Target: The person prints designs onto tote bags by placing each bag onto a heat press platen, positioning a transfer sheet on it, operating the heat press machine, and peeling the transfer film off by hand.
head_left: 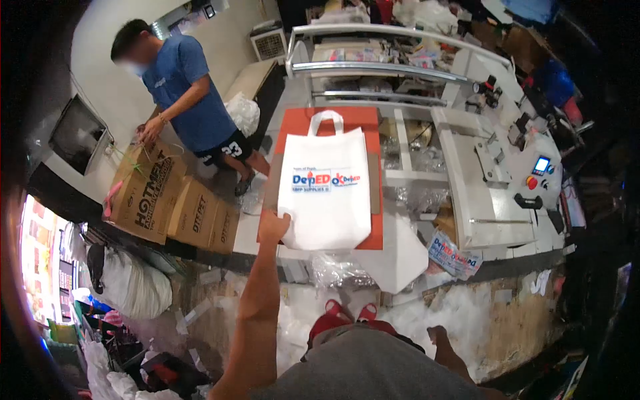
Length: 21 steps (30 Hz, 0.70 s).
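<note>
At frame centre: white bag [327, 217], laid over red board [360, 119], left edge pinched by left hand [273, 228]. Right hand [437, 335], lower right: grip cannot be told. Bag could be skewed by one-sided tugging.

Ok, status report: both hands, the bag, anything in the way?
Left hand at white bag's left edge. Right hand lowered, off the bag. Bag lying over red board, print up and uncovered.
</note>
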Available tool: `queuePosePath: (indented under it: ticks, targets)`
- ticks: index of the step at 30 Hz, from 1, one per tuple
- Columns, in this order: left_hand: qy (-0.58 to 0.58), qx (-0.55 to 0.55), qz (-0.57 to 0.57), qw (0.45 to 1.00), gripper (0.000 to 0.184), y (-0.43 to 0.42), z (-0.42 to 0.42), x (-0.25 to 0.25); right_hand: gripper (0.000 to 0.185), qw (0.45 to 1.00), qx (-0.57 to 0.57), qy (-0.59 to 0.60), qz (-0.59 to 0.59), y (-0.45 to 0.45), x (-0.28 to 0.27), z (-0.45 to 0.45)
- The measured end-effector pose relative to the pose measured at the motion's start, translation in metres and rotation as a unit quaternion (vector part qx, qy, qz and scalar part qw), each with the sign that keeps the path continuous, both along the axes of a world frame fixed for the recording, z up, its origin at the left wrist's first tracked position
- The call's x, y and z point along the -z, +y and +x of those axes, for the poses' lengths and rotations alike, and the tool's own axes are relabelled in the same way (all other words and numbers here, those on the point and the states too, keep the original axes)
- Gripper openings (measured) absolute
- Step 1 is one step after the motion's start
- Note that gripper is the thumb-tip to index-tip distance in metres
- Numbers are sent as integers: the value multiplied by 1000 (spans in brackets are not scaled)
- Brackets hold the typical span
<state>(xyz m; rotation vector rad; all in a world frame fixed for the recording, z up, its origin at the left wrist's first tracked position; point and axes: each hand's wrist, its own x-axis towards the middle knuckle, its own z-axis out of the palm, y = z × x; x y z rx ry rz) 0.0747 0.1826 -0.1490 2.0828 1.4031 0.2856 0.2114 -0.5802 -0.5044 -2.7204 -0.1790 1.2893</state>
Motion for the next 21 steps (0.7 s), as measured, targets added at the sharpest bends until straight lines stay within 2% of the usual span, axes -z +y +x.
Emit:
queuePosePath:
  ticks: [1, 2, 3, 4, 6, 7, 8, 9, 10, 11, 12, 13, 14, 15, 17, 18, 19, 20, 21]
  targets:
    - [-13, -2, 4, 1000, 41, -1, 2, -1, 20, 999, 49, 7, 10, 14, -25, -1]
    - [0, -4, 54, 999, 40, -5, 3, 2, 25, 997, 68, 15, -33, 11, -27, -9]
    - [15, -10, 104, 994, 39, -7, 2, 5, 25, 1000, 26, -1, 11, 18, -24, 0]
    - [7, -20, 106, 994, 39, -4, 3, 17, 25, 998, -18, -18, 55, 15, -5, 9]
    - [-132, -15, -35, 991, 35, -2, -1, 41, 28, 978, -166, -48, 117, 43, -15, 31]
    - [-151, -2, -136, 979, 35, -18, -11, 21, 30, 990, -79, -21, 114, 76, -56, 34]
    - [-216, 29, -195, 956, 38, -34, -25, 23, 32, 994, 11, -1, 112, 111, -99, 39]
    - [-281, 61, -246, 926, 41, -54, -41, 28, 35, 978, 81, 37, 187, 135, -122, 45]
    - [-260, 35, -214, 941, 49, -96, -60, -3, 38, 951, 151, 77, 257, 159, -145, 51]
    - [-285, 14, -206, 936, 53, -106, -75, 58, 43, 925, 173, 128, 312, 188, -162, 62]
    - [-205, -7, -169, 964, 55, -154, -92, 5, 48, 894, 195, 183, 359, 217, -180, 67]
    - [-194, -20, -196, 961, 56, -191, -111, -19, 52, 836, 233, 270, 418, 245, -236, 60]
    - [-230, -54, -240, 942, 54, -219, -131, 3, 56, 766, 269, 357, 462, 269, -286, 50]
    - [-285, -75, -258, 920, 52, -251, -149, 21, 56, 775, 243, 370, 452, 291, -298, 45]
    - [-282, -139, -249, 916, 47, -323, -176, 10, 63, 698, 198, 491, 482, 318, -313, 49]
    - [-354, -172, -263, 881, 48, -357, -184, 26, 60, 757, -13, 407, 511, 323, -294, 54]
    - [-323, -215, -277, 879, 48, -391, -191, 17, 60, 777, -202, 277, 529, 328, -276, 59]
    - [-335, -242, -265, 871, 48, -425, -195, 19, 62, 798, -129, 350, 474, 324, -291, 43]
    - [-360, -309, -255, 843, 49, -466, -203, 22, 63, 806, -221, 239, 494, 319, -273, 35]
